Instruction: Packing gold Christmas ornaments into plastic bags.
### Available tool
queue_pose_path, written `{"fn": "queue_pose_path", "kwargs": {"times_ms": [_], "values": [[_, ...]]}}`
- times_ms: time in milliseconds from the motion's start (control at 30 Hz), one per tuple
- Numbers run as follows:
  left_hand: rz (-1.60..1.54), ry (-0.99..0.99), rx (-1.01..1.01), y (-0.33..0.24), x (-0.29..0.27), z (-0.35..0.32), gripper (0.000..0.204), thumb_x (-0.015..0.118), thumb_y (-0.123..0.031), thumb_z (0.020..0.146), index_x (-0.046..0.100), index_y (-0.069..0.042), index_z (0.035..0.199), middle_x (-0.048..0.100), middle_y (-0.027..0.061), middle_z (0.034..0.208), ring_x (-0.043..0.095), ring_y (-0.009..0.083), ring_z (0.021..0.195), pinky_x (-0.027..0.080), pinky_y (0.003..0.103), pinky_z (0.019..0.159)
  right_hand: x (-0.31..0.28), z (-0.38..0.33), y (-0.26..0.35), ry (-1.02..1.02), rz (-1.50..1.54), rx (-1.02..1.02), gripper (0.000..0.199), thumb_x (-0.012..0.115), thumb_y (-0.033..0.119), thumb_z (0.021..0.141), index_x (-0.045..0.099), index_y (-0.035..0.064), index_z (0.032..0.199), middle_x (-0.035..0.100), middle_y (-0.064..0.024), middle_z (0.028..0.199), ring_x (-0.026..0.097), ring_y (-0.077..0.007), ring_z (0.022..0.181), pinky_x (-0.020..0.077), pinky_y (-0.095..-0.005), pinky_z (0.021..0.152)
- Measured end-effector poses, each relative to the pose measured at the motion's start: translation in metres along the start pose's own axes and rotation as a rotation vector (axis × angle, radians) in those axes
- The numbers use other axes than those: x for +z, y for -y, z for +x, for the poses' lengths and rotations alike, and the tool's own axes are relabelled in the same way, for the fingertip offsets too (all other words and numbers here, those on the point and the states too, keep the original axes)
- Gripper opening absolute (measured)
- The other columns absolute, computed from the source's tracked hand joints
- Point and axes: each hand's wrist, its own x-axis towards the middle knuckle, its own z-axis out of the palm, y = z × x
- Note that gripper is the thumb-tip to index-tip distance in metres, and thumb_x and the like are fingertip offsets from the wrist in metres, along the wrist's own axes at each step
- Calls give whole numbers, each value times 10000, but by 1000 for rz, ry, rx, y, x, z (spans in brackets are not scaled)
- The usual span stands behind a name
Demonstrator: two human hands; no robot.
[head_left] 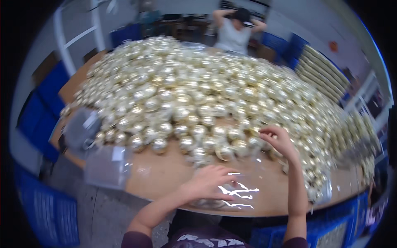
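Observation:
A huge heap of shiny gold ball ornaments (198,87) covers most of a wooden table (161,175). My left hand (209,182) rests flat on a clear plastic bag (240,192) at the table's near edge, fingers spread over it. My right hand (278,139) reaches into the near right side of the heap, its fingers curled at a gold ball (258,142); whether it grips the ball is unclear. Some gold balls seem to lie inside the bag under my left hand.
Clear plastic bags (108,165) lie at the table's left near edge. Blue crates (45,211) stand on the floor left and right. Filled trays of gold balls (322,72) are stacked at the right. Another person (235,31) sits beyond the table, arms raised.

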Motion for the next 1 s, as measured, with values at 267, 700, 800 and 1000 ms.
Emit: {"fn": "queue_pose_path", "kwargs": {"times_ms": [267,700,800,1000], "values": [[-139,-20,-8,4,4,-7,451,659,-511,777,604,-156,1051,508,94,1322,468,285,1214,365,428,1002,125,71,131,318,-69,-519,261,735,165,779,669,66,1011,643,-89,923,611,-267,919,482,-364,799],[-149,-456,-97,-9,-25,-99,293,688,-353,800,666,-76,893,622,109,1091,533,311,1095,403,428,983,290,123,252,151,-359,-887,742,798,410,662,466,103,1250,443,-174,1267,408,-390,1226,396,-475,953],[123,-967,-370,14,-91,-170,136,705,-203,794,681,-83,853,647,79,984,589,290,971,445,419,909,305,133,235,106,-508,-958,910,781,507,643,383,190,1398,299,-194,1450,276,-447,1334,279,-592,1041],[558,-843,-960,152,-151,-238,908,819,-503,611,480,-60,1328,442,251,1357,390,424,1272,329,494,1057,312,135,196,141,-301,-812,725,793,352,617,537,231,1284,457,-184,1298,411,-394,1242,332,-598,987]]}}
